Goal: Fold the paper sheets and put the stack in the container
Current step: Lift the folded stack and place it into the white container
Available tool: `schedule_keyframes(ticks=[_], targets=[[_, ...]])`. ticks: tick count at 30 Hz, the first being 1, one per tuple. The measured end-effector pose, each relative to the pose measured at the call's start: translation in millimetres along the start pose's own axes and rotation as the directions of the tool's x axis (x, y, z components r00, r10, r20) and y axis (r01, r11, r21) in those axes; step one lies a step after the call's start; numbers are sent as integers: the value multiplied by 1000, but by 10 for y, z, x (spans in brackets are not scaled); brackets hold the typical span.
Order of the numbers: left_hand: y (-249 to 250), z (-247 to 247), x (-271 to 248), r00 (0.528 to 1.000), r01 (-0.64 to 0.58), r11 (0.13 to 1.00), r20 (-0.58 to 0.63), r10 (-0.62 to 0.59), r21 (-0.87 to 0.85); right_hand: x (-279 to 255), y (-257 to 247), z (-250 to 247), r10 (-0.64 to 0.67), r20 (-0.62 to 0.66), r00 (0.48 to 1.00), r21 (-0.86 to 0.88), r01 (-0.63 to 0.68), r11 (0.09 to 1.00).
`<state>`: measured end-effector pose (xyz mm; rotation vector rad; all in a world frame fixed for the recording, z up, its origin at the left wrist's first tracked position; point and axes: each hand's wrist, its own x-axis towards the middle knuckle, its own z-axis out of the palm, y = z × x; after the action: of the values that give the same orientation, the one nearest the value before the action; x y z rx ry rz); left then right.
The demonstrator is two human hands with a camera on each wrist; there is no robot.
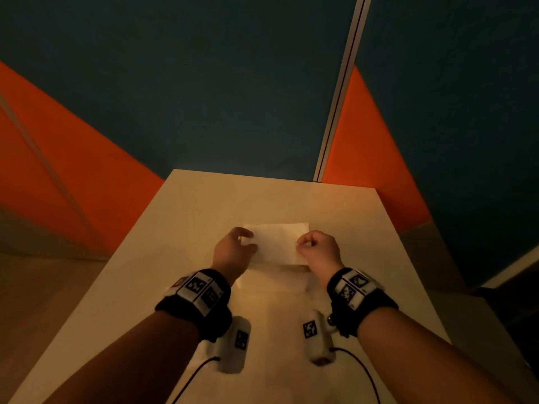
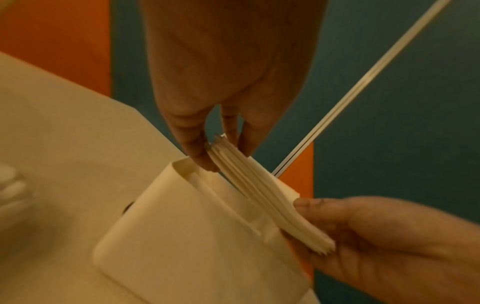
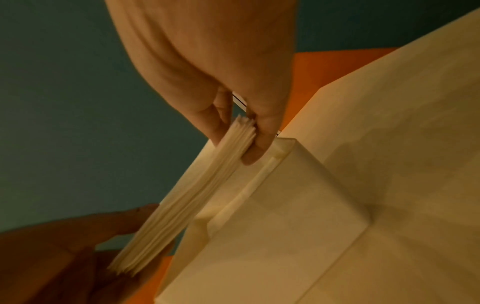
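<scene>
Both wrists hover low over the worktop [image 1: 204, 205]; left hand [image 1: 233, 249] and right hand [image 1: 319, 247] pinch the folded stack [image 2: 262, 195] above the container [image 2: 197, 232]. Next, I judge: lower it squarely into the slot.

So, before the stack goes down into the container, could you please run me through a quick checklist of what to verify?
1. Left hand grips one end of the stack: ok.
2. Right hand pinches the other end: ok.
3. Sheets squared up: not ok, the edges are fanned and uneven at both ends.
4. Stack over the container opening: ok, it sits at the far side of the open top, above the inner divider.
5. Stack already inside: not ok, most of it is above the rim.
6. Room inside the compartment: cannot tell, its depth is hidden.
</scene>
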<state>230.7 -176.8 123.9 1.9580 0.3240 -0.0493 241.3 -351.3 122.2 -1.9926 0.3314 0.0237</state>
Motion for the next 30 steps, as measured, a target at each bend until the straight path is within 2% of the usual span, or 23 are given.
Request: schedule_keyframes(ticks=[3,5,7,9,12,14,16,17,19,21,24,25,27,30], targets=[[-3,62,171,998,-50,954,39,40,297,161,21,65,1,17,1000,-202,3,979],[-11,80,236,996,-62,912,81,32,405,211,16,89,10,69,998,-362,15,932],[-9,108,268,993,-76,883,118,24,463,237,-10,126,21,96,995,-494,30,869],[-1,151,277,986,-113,830,164,26,547,238,-50,152,44,123,991,-664,49,746],[8,206,238,974,-171,685,226,10,708,206,-93,156,73,202,977,-840,135,526],[-18,220,213,973,-197,534,231,3,822,182,-76,162,77,254,964,-891,202,406],[-55,216,175,973,-220,414,228,31,883,160,-39,169,95,284,954,-914,239,327],[-78,208,157,974,-222,399,222,47,890,153,-14,170,111,290,950,-918,244,313],[-127,160,121,976,-216,450,195,93,866,138,21,149,130,305,943,-911,250,329],[-185,59,80,985,-166,573,114,126,802,103,24,105,98,311,945,-887,252,387],[-342,-203,21,996,6,759,-69,51,651,10,5,4,-73,241,968,-801,241,548],[-428,-300,-9,994,78,784,-111,-11,616,-28,5,-33,-129,198,972,-763,236,602],[-642,-456,-104,980,198,776,-147,-136,599,-122,39,-105,-198,135,971,-701,235,673],[-949,-528,-332,959,282,739,-159,-234,612,-273,175,-185,-204,124,971,-649,235,724]])
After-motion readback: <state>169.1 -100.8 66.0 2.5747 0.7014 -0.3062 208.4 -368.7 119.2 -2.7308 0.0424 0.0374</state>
